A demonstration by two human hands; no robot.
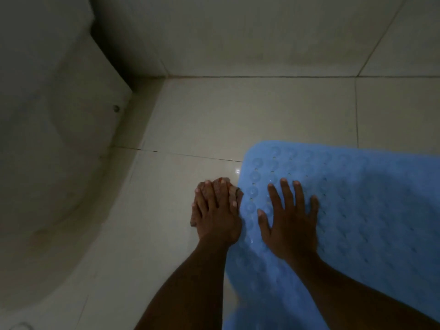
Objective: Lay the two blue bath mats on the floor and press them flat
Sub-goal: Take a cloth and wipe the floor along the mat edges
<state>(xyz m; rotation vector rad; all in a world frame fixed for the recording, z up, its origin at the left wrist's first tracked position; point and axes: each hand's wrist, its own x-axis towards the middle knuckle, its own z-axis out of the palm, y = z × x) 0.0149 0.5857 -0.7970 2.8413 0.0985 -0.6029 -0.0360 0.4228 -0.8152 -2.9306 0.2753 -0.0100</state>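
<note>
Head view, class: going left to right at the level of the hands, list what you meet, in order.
Pale curved fixture → bare floor tile → left hand on a reddish-brown object → right hand → blue bath mat.

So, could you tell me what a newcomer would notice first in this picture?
The bright blue bath mat at lower right stands out against the pale tiled floor. The right hand lies spread flat on its left part, while the left hand rests on a small brownish object beside the mat's edge.
</note>
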